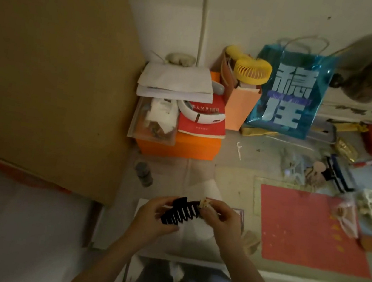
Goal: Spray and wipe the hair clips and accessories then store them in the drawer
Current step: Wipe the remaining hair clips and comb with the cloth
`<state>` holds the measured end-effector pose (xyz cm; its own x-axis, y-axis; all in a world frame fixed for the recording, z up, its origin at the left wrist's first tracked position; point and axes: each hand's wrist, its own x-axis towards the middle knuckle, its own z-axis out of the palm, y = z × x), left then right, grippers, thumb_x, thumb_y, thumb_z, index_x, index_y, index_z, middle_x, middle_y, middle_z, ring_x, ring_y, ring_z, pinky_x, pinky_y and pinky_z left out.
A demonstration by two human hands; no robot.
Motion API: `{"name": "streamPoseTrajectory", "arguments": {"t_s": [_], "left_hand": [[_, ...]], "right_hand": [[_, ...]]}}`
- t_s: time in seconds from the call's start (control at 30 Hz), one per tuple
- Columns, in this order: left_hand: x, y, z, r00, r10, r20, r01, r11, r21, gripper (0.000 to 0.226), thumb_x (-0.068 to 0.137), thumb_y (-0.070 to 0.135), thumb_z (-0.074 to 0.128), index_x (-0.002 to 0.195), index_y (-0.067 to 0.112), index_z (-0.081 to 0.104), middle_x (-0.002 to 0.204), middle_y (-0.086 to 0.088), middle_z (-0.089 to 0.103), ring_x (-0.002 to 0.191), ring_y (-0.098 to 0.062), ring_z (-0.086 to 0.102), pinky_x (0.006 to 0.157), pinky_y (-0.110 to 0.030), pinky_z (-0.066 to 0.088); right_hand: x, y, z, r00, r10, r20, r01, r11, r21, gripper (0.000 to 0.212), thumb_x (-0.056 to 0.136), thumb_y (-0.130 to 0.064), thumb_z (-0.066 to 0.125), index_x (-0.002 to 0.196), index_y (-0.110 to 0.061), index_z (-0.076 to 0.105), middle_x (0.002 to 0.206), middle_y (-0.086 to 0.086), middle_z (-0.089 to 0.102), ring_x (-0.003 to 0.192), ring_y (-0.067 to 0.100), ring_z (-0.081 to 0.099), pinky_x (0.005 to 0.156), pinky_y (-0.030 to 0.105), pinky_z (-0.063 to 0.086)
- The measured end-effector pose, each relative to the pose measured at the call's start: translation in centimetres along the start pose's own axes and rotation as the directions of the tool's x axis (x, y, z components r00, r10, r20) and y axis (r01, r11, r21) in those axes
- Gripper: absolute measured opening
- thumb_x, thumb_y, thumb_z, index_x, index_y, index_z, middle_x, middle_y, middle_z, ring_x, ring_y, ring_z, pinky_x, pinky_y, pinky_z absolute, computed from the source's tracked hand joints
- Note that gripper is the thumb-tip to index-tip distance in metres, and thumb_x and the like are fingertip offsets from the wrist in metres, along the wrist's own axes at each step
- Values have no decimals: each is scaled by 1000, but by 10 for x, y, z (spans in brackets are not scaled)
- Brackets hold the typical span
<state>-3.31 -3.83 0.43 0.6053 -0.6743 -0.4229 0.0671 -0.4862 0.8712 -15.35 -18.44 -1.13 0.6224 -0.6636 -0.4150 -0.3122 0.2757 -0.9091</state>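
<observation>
Two hands meet above your tabletop (234, 179): your left hand (156, 216) grips one black toothed claw clip (180, 212), your right hand (221, 221) pinches one small crumpled wipe (206, 203) against it.

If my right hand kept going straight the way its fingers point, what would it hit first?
The right hand points left, pinching a small wipe against the black clip. Past the clip, it would probably meet the left hand holding the clip's other end.
</observation>
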Motion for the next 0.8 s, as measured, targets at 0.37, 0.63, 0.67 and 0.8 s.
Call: {"name": "streamPoseTrajectory", "arguments": {"t_s": [0.37, 0.63, 0.67, 0.8], "left_hand": [[57, -31, -7, 1000, -25, 15, 22, 986, 168, 55, 69, 7, 80, 119, 17, 60, 105, 8, 61, 97, -11, 58, 82, -16, 47], [66, -49, -5, 999, -19, -33, 26, 977, 211, 52, 70, 4, 78, 117, 19, 60, 101, 11, 58, 91, -1, 54, 71, -2, 40], [66, -52, -3, 999, -16, -37, 24, 975, 222, 52, 70, 4, 78, 117, 19, 61, 102, 10, 58, 93, -4, 55, 74, -4, 40], [63, -61, 0, 998, 11, -60, 5, 967, 254, 55, 72, 6, 77, 120, 23, 60, 109, 8, 58, 101, -10, 57, 87, -23, 46]], "right_hand": [[40, 19, 22, 976, 112, -188, -127, 989, -71, 7, 85, -13, 65, 87, -19, 68, 81, 2, 71, 74, 12, 67, 60, 13, 50], [46, 27, 7, 956, 168, -239, -185, 981, -52, 9, 86, -20, 66, 80, -27, 64, 75, -3, 69, 72, 10, 66, 69, 23, 54], [45, 27, 6, 957, 167, -239, -184, 982, -50, 9, 86, -19, 66, 80, -26, 65, 74, -2, 69, 70, 10, 65, 68, 22, 54], [40, 30, 0, 955, 164, -245, -185, 980, -67, 16, 85, -16, 66, 77, -30, 64, 73, -4, 69, 70, 11, 65, 70, 27, 54]]}}
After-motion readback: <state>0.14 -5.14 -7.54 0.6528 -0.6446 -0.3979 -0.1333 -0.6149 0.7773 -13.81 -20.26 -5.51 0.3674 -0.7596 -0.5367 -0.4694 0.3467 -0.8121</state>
